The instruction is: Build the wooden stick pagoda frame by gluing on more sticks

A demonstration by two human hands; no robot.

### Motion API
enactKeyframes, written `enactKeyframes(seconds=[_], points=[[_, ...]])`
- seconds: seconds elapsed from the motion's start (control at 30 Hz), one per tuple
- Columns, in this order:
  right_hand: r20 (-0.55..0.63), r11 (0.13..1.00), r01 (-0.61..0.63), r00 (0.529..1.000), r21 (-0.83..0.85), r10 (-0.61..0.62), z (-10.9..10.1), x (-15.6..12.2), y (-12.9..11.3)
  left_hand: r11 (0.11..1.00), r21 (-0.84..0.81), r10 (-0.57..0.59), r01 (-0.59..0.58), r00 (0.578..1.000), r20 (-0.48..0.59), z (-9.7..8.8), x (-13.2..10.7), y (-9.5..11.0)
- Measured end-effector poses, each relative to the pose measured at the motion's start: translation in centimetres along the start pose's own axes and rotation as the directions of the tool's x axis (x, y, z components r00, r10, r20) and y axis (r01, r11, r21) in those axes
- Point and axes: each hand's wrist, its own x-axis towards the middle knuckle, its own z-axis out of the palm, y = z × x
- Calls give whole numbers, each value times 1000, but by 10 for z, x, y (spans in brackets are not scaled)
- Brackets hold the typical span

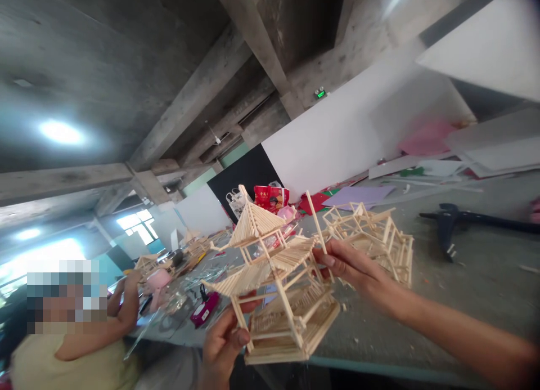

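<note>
A two-tiered pavilion model [274,277] made of thin wooden sticks is held up above the table edge. My left hand [223,345] grips its base and a corner post from below, fingers closed. My right hand [350,266] pinches a single wooden stick [316,224] upright against the edge of the model's lower roof. A second, unroofed stick frame [371,235] stands on the grey table [464,300] just behind my right hand.
A black glue gun [451,221] lies on the table at the right. Coloured paper sheets, white boards and a red bag [271,197] sit at the back. A person in a yellow top [76,356] sits at the left beside other stick models and a pink object [158,278].
</note>
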Motion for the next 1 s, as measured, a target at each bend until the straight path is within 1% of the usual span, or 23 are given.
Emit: enactKeyframes(seconds=[0.13, 0.27, 0.47, 0.7, 0.93, 1.0], points=[[-20, 996, -10, 1000, -85, 9, 1, 2, -1, 999, -34, -40, 39, 999, -10, 5, 2, 0], [-22, 989, 3, 1000, -146, -7, 0, 1, -2, 996, -73, -46, 45, 999, -20, 7, 3, -1], [-35, 986, 17, 999, -169, -24, -1, 3, -6, 994, -105, -8, 7, 1000, -12, 9, 7, 1], [-35, 981, 24, 999, -192, -31, -3, 6, -16, 990, -141, -4, -3, 999, -48, 16, 13, 9], [-45, 957, 46, 997, -287, -61, -6, 13, -19, 982, -184, 23, -28, 999, -27, 12, 19, 10], [-49, 956, 49, 997, -289, -66, -5, 16, -21, 982, -189, 25, -27, 1000, -16, 9, 19, 10]])
